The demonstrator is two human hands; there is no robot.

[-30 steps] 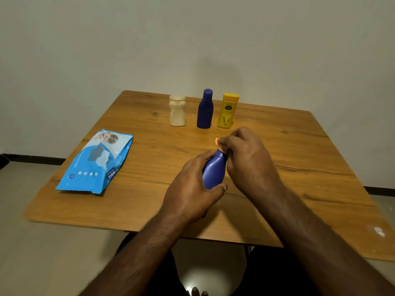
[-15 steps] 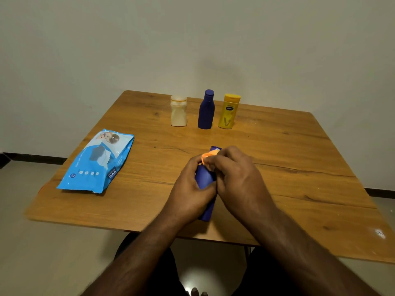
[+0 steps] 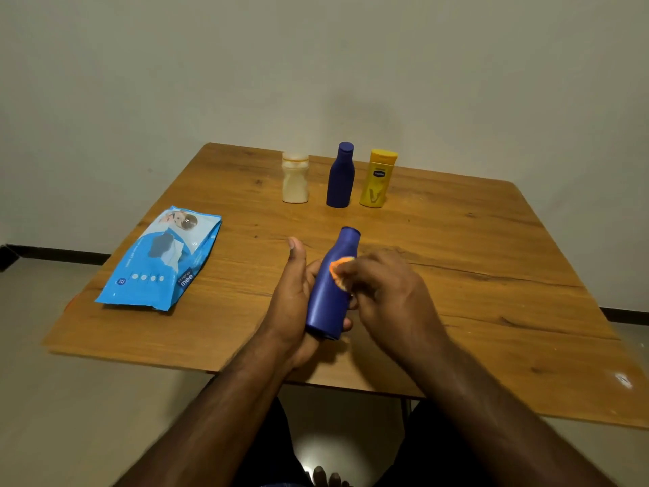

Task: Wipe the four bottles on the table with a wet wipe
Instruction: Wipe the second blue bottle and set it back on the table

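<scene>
My left hand [image 3: 294, 300] cradles a blue bottle [image 3: 330, 297] from below, tilted with its cap pointing away from me, thumb raised. My right hand [image 3: 382, 293] presses a small orange wipe [image 3: 338, 272] against the bottle's upper side. At the back of the wooden table [image 3: 474, 275] stand three upright bottles in a row: a cream one [image 3: 295, 178], a dark blue one [image 3: 340, 175] and a yellow one [image 3: 377, 179].
A light blue pack of wet wipes [image 3: 161, 261] lies flat on the left part of the table. A pale wall rises behind the table. The table's near edge runs just below my forearms, with floor beyond its left side.
The blue bottle has tipped so its cap points away and more of its body shows. My right hand has slid the orange wipe from the cap down onto the bottle's shoulder.
</scene>
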